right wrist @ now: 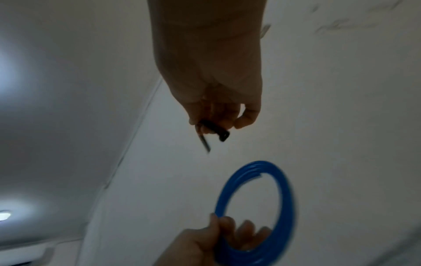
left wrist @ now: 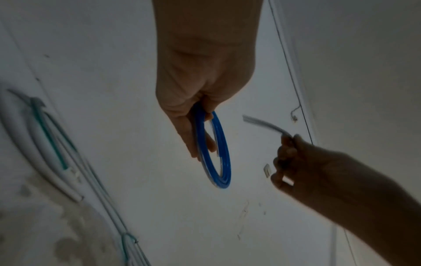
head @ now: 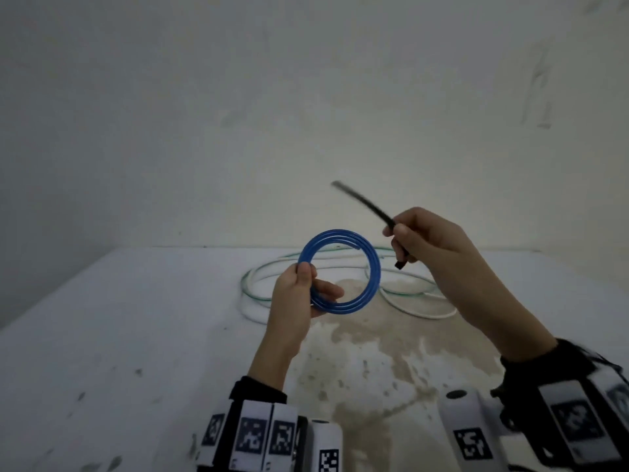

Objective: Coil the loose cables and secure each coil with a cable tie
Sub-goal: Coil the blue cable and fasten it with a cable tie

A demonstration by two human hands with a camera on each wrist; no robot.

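A blue cable wound into a round coil [head: 369,267] [left wrist: 222,153] [right wrist: 284,194] hangs in the air above the table. My left hand [head: 308,287] [left wrist: 196,129] [right wrist: 225,232] pinches its left side between thumb and fingers. To the right of the coil, my right hand [head: 401,233] [left wrist: 284,158] [right wrist: 218,124] grips a black cable tie [head: 360,199] [left wrist: 264,125] [right wrist: 216,130]; the tie's long end sticks up and left, its head end pokes out below the fingers. The tie does not touch the coil.
Loose white and green-tinted cables [head: 265,277] [left wrist: 45,144] lie in loops on the white table [head: 136,335] behind the hands. A brown stain [head: 367,352] marks the table's middle. A pale wall [head: 272,114] rises just behind the table.
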